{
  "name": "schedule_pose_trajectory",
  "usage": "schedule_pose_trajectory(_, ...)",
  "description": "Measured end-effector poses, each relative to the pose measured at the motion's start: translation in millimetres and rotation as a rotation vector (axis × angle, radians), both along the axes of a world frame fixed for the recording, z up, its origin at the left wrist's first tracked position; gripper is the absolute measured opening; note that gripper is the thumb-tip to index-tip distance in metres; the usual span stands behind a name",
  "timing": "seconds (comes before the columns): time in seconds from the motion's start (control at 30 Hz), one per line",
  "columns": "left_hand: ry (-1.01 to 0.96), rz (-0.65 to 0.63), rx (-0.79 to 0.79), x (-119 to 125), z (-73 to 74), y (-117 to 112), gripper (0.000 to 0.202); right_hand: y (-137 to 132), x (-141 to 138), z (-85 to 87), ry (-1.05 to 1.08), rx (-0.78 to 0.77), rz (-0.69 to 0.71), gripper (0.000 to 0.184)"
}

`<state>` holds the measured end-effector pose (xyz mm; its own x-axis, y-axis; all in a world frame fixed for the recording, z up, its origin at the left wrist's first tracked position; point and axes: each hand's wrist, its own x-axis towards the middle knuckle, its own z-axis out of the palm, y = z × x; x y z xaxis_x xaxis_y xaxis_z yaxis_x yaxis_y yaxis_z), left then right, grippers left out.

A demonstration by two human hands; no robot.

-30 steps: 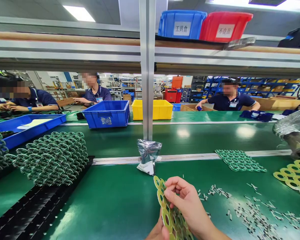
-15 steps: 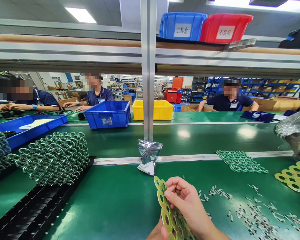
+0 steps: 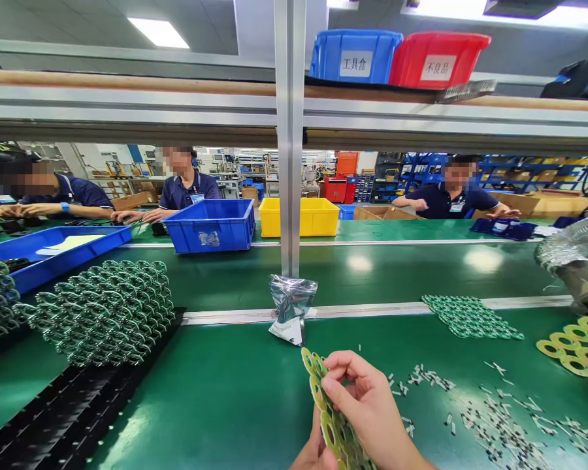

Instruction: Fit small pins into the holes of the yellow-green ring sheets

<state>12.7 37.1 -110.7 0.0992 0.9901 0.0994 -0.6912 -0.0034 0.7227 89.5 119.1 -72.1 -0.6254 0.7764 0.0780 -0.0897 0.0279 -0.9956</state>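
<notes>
A yellow-green panel of ring-shaped circuit boards [image 3: 328, 427] stands on edge between my hands, low in the middle of the view. My left hand [image 3: 314, 450] grips it from below on the left side, partly cut off by the bottom edge. Near the panel's upper end, my right hand [image 3: 367, 405] is closed with thumb and fingers pinched at the rings. Whatever small thing may be between those fingertips is hidden. Small loose parts with white strips and dark ends [image 3: 502, 418] lie scattered to the right of my right hand.
Green ring-board panels stand upright in a black slotted rack [image 3: 53, 418] at left. A silvery bag [image 3: 292, 307] lies by the metal post [image 3: 290, 196]. A green panel [image 3: 470, 316] and yellow panels [image 3: 575, 346] lie right. Blue [image 3: 210, 225] and yellow bins [image 3: 318, 217] stand behind; co-workers sit beyond.
My hands stay at the panel, which has turned slightly so its face shows narrower. Across the bench, the co-worker at right has raised an arm.
</notes>
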Motion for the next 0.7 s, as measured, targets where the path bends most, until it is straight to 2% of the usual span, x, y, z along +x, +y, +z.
schedule_pose_trajectory(0.13, 0.019, 0.014, -0.016, 1, -7.9, 7, 0.089, -1, 0, 1.2, -0.069, 0.077, -0.029, 0.015)
schedule_pose_trajectory(0.2, 0.031, 0.017, -0.035, 1, -11.1, 8, 0.097, 1, 1, 1.8, -0.096, 0.121, -0.019, 0.013)
schedule_pose_trajectory(0.37, 0.068, 0.007, -0.094, -3, -18.8, 8, 0.099, 13, 6, 8.4, -0.154, 0.222, 0.072, 0.010)
schedule_pose_trajectory(0.53, 0.088, 0.016, -0.123, -5, -25.8, 7, 0.099, 20, 8, 15.8, -0.253, 0.367, 0.059, 0.011)
schedule_pose_trajectory(0.7, 0.093, 0.020, -0.127, -3, -29.1, 8, 0.101, 17, 8, 14.8, -0.293, 0.398, 0.065, 0.014)
